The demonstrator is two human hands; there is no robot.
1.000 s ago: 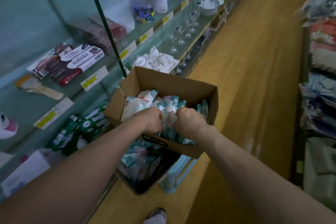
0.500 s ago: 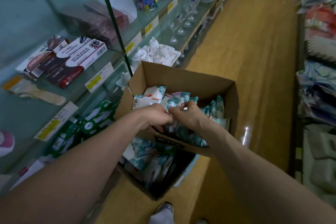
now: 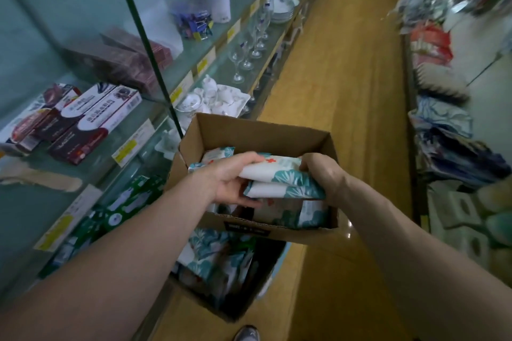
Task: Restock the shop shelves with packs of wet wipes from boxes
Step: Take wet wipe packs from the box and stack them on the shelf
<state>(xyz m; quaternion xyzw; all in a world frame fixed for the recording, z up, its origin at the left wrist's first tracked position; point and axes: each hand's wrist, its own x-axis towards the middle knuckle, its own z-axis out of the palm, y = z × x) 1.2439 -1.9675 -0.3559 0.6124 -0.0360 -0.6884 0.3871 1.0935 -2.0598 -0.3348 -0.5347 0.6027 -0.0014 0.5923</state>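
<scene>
Evidently the take-out step: a small stack of packs held over the open upper box.

The left hand (image 3: 235,183) gripped the white end of the packs (image 3: 282,180), fingers curled over the top and thumb beneath; the right hand (image 3: 321,174) was clamped on the teal-printed end. The packs, apparently two, lay flat one upon the other just above the upper box (image 3: 257,133), which sat over a lower box (image 3: 249,304) also holding wipes. Their long axis ran crosswise between the hands, roughly parallel to the box's near wall, right end dipping slightly; the white end pointed toward the glass shelves (image 3: 130,122). Judged: stock in hand, shelving not yet done. The next move would call for a leftward turn to the shelves, squeezing both packs together so neither slips.
</scene>
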